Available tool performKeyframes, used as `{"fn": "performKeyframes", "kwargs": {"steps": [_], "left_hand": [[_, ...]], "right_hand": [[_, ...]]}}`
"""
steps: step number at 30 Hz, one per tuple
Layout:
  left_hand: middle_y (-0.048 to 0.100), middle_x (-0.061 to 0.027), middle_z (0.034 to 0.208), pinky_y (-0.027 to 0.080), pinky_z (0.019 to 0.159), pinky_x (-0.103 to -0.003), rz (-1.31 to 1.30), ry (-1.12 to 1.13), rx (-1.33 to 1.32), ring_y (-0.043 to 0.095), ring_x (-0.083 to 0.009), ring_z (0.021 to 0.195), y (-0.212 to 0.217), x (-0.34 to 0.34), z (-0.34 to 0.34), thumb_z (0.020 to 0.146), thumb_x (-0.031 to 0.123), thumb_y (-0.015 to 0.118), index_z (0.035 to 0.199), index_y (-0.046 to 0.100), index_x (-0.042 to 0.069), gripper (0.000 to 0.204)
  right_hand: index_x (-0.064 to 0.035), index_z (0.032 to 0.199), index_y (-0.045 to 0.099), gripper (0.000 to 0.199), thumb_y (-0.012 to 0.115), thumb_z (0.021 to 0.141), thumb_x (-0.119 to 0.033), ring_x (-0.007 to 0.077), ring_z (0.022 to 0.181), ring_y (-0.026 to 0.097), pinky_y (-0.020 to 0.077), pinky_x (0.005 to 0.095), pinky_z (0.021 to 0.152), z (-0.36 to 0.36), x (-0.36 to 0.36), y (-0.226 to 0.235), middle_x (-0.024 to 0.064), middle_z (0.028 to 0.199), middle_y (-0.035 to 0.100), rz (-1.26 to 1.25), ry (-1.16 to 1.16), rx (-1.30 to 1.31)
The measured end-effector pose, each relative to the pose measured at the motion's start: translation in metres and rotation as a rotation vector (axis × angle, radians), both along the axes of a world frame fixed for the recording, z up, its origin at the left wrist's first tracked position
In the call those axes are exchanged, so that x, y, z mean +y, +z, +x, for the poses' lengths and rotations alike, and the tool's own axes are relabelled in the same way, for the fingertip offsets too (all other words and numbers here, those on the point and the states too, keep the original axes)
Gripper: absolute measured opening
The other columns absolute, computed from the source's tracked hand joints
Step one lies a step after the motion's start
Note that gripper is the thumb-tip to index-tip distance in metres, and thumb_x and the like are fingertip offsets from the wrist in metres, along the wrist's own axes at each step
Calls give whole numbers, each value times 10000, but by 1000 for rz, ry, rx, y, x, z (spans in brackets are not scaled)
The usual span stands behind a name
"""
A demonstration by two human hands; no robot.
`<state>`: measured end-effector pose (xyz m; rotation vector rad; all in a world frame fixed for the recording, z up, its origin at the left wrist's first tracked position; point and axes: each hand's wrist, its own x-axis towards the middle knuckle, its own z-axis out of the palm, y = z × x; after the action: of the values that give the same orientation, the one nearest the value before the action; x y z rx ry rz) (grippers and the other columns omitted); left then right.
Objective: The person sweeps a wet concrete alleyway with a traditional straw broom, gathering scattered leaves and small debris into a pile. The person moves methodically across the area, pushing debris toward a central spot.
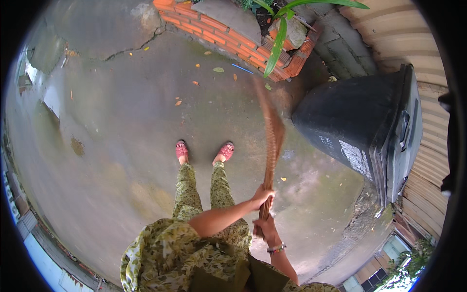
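Both my hands grip a long brown broom (271, 163), which is held upright in the picture and looks like a bundle of bound fibres. My left hand (263, 196) wraps round the handle from the left side. Just below it, my right hand (267, 228), with a beaded bracelet at the wrist, closes on the lower part of the handle. The broom's far end widens and is smeared by motion; it reaches toward the base of a brick planter. Whether its tip touches the ground I cannot tell.
Several fallen leaves (218, 69) and a thin blue stick (242, 68) lie on the concrete floor (121, 121) near the brick planter (219, 34). A large dark wheelie bin (350, 117) stands at the right, beside a corrugated metal wall (428, 141). My feet in red sandals (226, 150) are left of the broom.
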<state>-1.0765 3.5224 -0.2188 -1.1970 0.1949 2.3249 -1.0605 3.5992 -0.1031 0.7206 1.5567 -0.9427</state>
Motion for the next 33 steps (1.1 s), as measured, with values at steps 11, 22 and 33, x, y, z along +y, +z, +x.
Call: {"fn": "performKeyframes", "kwargs": {"steps": [11,22,33], "left_hand": [[479,-83,562,434,395,-361,15,290,-153,500,-196,446,-73,-70,5,735,71,556,731,480,45,81],[524,-92,552,464,387,-350,-107,263,26,525,-199,437,-100,-121,-24,714,56,578,710,514,20,74],[512,-87,547,438,354,-334,-492,510,-196,530,-181,416,-18,-125,-10,715,51,565,749,442,0,136]], "right_hand": [[45,962,418,317,619,728,-32,178,446,551,481,326,390,-30,-63,-67,95,676,537,-194,321,20],[11,966,420,295,587,726,-36,195,430,551,466,314,351,-45,-121,-98,80,620,518,-156,182,-13],[-8,1103,375,428,595,737,-43,160,408,532,456,309,351,-66,-107,-32,72,615,520,-253,460,-99]]}}
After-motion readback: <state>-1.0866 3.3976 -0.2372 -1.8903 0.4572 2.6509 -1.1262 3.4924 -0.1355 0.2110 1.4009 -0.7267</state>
